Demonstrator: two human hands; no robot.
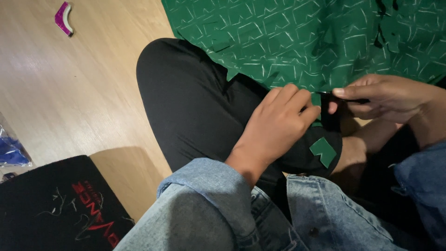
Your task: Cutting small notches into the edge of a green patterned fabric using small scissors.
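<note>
A large sheet of green fabric (302,37) marked with white chalk lines lies over my lap and the floor. My left hand (276,125) pinches the fabric's near edge, fingers closed on it. My right hand (385,95) holds a thin dark tool (346,96), likely scissors, with its tip at the same edge of the fabric. A small cut green piece shaped like an arrow (324,151) rests on my black trouser leg (195,102), just below my left hand. The tool's blades are mostly hidden by my fingers.
Light wooden floor (69,93) spreads to the left. A small magenta and white curved object (63,18) lies at the far left top. A black mat with red print (55,204) sits at the lower left, beside a clear bag with blue contents (11,151).
</note>
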